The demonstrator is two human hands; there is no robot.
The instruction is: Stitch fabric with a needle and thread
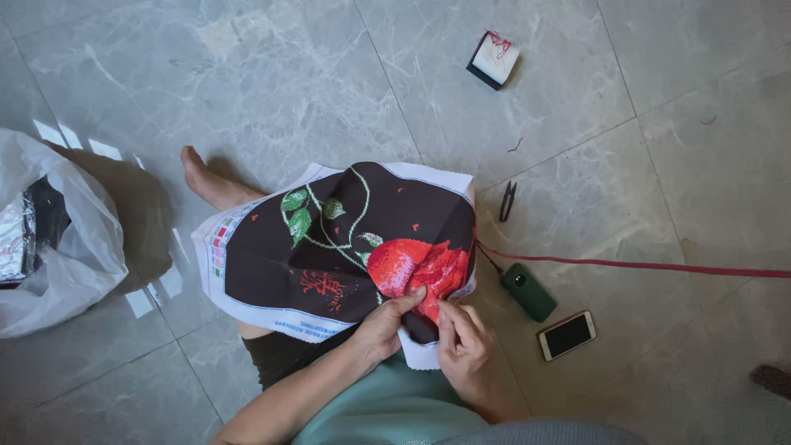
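Cloth [329, 247] on your lap: black w/ white border, green leaves, big red flower stitched at the near edge. Your left hand [381, 328] pinches that edge by the flower; right hand [461, 342] pinches it just beside, fingers closed. Snips [507, 200] & phones lie to the right.

A black cloth [346, 247] with a white border is seen, stitched with a red flower, green leaves and thin pale green stems; a small red motif is worked near its lower edge, and a strip of small coloured squares runs along its left border. A red thread [643, 265] is stretched over grey marbled floor tiles [247, 74]. A white card [494, 58] wound with red thread, black snips [507, 200], a dark green case [529, 292], a gold-edged phone [567, 335] with a black screen and a white plastic bag [58, 239] are shown.
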